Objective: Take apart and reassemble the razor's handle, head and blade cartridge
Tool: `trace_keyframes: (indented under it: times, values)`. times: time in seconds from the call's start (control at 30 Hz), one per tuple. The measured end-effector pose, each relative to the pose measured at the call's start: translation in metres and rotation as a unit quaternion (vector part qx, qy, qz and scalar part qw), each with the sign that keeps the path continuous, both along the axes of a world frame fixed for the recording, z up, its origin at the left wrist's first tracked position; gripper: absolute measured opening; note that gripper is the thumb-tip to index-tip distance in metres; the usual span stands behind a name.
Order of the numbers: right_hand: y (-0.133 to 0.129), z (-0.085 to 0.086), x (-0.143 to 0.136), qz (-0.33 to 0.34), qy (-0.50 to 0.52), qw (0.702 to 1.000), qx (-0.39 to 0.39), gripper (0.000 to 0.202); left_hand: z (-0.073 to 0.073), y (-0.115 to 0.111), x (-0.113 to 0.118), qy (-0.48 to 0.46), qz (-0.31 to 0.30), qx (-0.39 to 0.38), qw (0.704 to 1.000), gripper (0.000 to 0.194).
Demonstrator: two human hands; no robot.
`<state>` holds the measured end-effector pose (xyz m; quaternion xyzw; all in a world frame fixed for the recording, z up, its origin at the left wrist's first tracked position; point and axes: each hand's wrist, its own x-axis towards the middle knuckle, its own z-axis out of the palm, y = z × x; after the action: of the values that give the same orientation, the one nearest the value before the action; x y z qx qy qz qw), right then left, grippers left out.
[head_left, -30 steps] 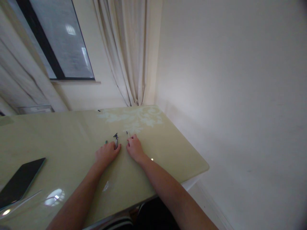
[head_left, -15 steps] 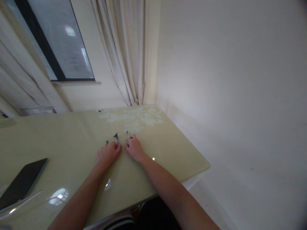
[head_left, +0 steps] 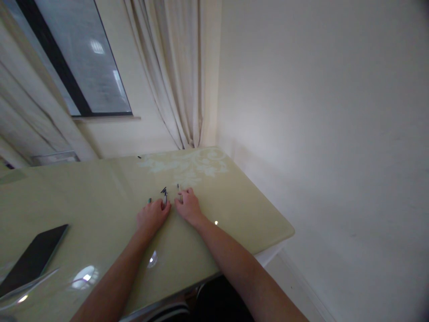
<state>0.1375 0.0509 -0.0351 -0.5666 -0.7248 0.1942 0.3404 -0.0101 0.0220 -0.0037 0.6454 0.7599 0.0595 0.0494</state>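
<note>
One glossy surface (head_left: 244,214), one dark slab (head_left: 33,257), and here's the left hand (head_left: 153,216), curled, pinching one slim metallic piece (head_left: 165,196); the right hand (head_left: 188,209), also curled, grips one thin stick (head_left: 178,187).

Open tabletop (head_left: 248,210) right of right hand (head_left: 188,209); wall (head_left: 321,134) beyond

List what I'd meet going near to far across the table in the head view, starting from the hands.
Left hand and right hand, about level → thin stick with a dark tip, jutting out past the right fingers → small black scrap by the far edge → window beyond the table.
</note>
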Motion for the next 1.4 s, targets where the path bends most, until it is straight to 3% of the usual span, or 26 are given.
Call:
trace_keyframes:
  times: [0.2,0.33,0.43,0.57,0.73,0.97,1.1,1.23,1.4]
  values:
    - [0.007,0.004,0.007,-0.066,0.098,0.993,-0.003,0.015,0.006,0.004,-0.012,-0.006,0.039,0.038,0.999,0.058]
    - [0.019,0.007,0.023,-0.109,0.113,0.987,-0.020,0.017,0.010,0.005,-0.018,-0.002,0.063,0.059,0.996,0.064]
    - [0.029,0.009,0.038,-0.116,0.118,0.985,-0.050,0.020,0.011,0.003,-0.016,-0.009,0.047,0.058,0.997,0.057]
    - [0.036,0.010,0.057,-0.065,0.118,0.985,-0.109,0.019,0.010,0.000,-0.010,-0.019,0.019,0.038,0.999,0.045]
    - [0.034,0.010,0.075,0.019,0.132,0.978,-0.160,0.023,0.008,-0.006,-0.005,-0.018,0.013,-0.005,1.000,0.057]
    - [0.014,0.009,0.076,0.099,0.161,0.972,-0.140,0.028,0.007,-0.012,0.008,0.036,-0.025,-0.057,0.997,0.058]
    - [0.012,0.004,0.073,0.105,0.217,0.961,-0.134,0.030,0.010,-0.013,0.010,0.035,-0.028,-0.060,0.997,0.052]
    - [0.008,0.006,0.071,0.098,0.286,0.941,-0.150,0.035,0.013,-0.021,0.015,0.025,-0.050,0.017,0.998,0.048]
    - [-0.011,0.020,0.062,0.176,0.361,0.906,-0.135,0.053,0.008,-0.039,0.038,-0.021,-0.154,0.188,0.970,0.040]
